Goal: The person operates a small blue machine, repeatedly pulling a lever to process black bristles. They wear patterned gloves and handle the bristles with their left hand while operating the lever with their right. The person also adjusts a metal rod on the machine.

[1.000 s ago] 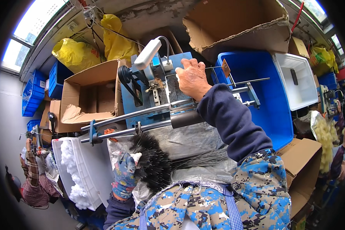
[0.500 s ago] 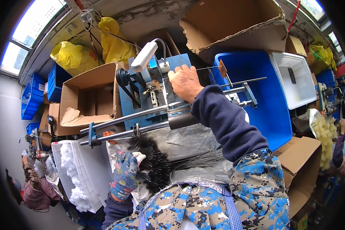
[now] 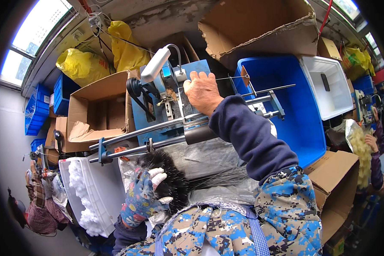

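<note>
My left hand (image 3: pixel 141 197) wears a flowered glove with white fingertips. It rests at the left edge of a bundle of black bristle brushes (image 3: pixel 168 173), fingers and thumb apart. Thin wire stems (image 3: pixel 219 177) run right from the bristles across a grey sheet. My bare right hand (image 3: pixel 204 93) is closed over the carriage of a blue bench machine (image 3: pixel 143 112); what its fingers grip is hidden beneath it. Just right of that hand, a thin wire leads to a small brown plate (image 3: pixel 245 76). Two steel rails (image 3: pixel 166 144) cross in front of the machine.
Right of the machine stand a blue bin (image 3: pixel 301 106) and a white tray (image 3: pixel 335 100). An open carton (image 3: pixel 99 113) and a white box of fluffy white pieces (image 3: pixel 109 187) lie left. A white lamp (image 3: pixel 155 65) overhangs the machine. Other people work at both sides.
My left hand's fingers have spread from a curled pose beside the bristles. My right hand has shifted slightly left with the carriage, and the small brown plate has turned.
</note>
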Available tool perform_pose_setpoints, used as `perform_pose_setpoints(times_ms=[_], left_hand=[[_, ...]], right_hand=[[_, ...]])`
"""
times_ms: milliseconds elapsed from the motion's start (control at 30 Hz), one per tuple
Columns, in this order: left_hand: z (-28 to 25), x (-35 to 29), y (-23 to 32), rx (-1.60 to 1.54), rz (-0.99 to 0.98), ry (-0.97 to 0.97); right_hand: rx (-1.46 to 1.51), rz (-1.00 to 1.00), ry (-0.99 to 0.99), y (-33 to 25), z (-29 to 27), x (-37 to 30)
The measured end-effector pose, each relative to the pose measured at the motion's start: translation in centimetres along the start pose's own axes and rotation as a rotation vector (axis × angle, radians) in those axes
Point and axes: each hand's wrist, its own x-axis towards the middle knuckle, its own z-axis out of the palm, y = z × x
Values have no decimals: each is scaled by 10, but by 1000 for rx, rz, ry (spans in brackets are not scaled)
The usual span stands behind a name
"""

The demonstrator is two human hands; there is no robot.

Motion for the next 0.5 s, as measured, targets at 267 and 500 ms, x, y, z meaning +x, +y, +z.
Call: perform_pose_setpoints(times_ms=[267,500], left_hand=[[-1,3,5,4,24,2],[4,0,3,-15,55,50]], right_hand=[[-12,7,0,0,-3,-2],[13,-6,-1,0,-5,-4]])
